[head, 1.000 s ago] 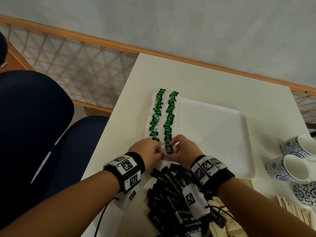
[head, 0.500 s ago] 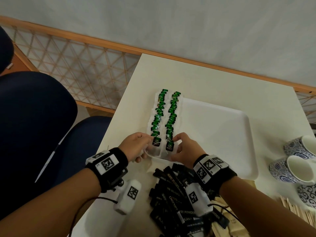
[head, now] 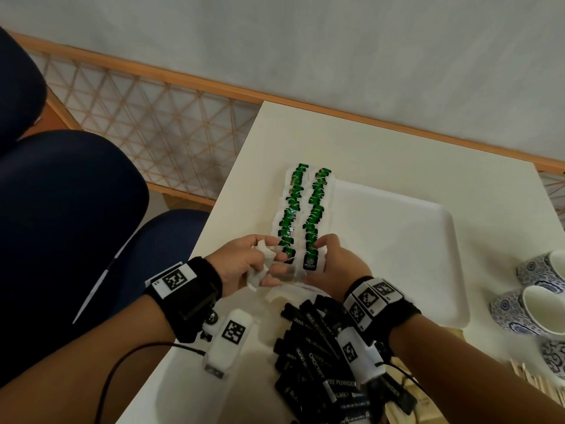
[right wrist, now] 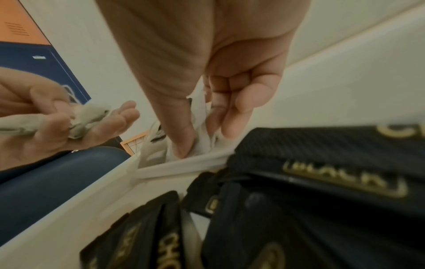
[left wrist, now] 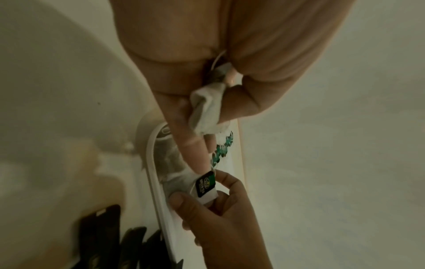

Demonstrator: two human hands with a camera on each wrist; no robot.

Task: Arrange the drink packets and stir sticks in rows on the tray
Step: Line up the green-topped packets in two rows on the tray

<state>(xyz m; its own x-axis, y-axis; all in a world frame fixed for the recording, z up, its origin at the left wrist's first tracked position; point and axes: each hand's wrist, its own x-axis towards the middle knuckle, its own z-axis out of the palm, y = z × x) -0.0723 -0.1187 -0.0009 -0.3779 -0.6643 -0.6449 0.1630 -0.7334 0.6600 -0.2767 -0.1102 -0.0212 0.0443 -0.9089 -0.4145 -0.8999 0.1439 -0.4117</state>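
Note:
Two rows of green-tagged tea bags (head: 301, 209) lie along the left side of the white tray (head: 397, 246). My right hand (head: 321, 263) pinches the nearest bag of the right row (head: 309, 261) by its edges, thumb at the tray's near rim (right wrist: 184, 163). My left hand (head: 260, 261) holds a bunch of spare white tea bags (left wrist: 205, 109) in curled fingers, one finger stretched towards the green tag (left wrist: 205, 183). A pile of black drink packets (head: 315, 362) lies on the table under my right wrist. Wooden stir sticks (head: 538, 381) lie at the right.
Blue-patterned cups (head: 538, 307) stand to the right of the tray. A dark blue chair (head: 67, 209) is close to the table's left edge (head: 214, 228). A wooden rail and lattice run behind the table.
My left hand has drawn away from the right one and turned, so the spare tea bags in it show. The right hand stays at the nearest bag of the right row.

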